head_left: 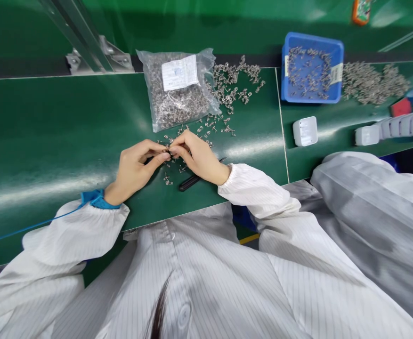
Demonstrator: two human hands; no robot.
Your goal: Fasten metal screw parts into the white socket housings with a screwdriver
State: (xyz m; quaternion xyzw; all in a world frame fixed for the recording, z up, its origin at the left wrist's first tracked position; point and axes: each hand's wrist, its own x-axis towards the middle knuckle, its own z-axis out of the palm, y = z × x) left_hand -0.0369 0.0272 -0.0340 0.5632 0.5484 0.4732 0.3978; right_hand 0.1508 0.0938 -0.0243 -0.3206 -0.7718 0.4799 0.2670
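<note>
My left hand (135,167) is closed in a pinch, thumb and forefinger meeting the fingertips of my right hand (201,160). Between them is a small metal part (168,151), mostly covered by the fingers. Right below, on the green bench, lie loose small metal pieces (167,179), like little wire clips or springs. A black-handled tool (189,182) rests partly under my right wrist. Behind my hands sits a clear plastic bag (181,106) full of similar metal pieces, with a white label (180,73) on it. More pieces (230,84) are spread to its right.
A blue bin (312,96) holding metal pieces stands at the back right, beside another heap (376,84). Small white containers (305,132) stand nearer. A metal post (82,42) rises at the back left. A blue cord (33,226) runs from my left wristband. Another person's sleeve (368,202) is at right.
</note>
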